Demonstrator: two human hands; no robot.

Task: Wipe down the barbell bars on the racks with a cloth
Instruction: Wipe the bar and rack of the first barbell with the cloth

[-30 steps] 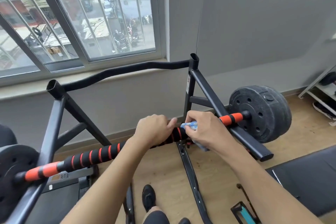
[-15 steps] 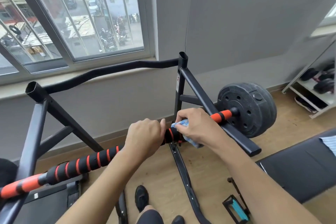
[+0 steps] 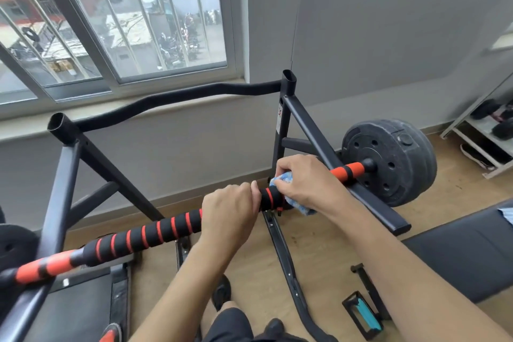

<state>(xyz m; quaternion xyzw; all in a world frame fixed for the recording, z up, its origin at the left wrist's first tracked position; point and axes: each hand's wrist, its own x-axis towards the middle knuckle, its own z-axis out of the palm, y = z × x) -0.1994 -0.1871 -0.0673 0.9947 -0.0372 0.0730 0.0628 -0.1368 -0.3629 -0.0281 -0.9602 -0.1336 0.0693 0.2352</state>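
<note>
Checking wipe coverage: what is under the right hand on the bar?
A blue cloth held against the barbell bar, its edges showing above and below the right hand. The bar section beneath cloth and hand is covered and cannot be seen.

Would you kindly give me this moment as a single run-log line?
phase: wiping | left hand: grips barbell bar | right hand: holds blue cloth round bar | bar: on rack

A black foam-padded barbell bar [image 3: 155, 233] with orange rings lies across a black steel rack [image 3: 311, 130].
It slopes up from lower left to a black round weight plate [image 3: 394, 158] on its right end; a crumpled blue-and-white cloth [image 3: 281, 178] is bunched against it beside the right upright.
</note>
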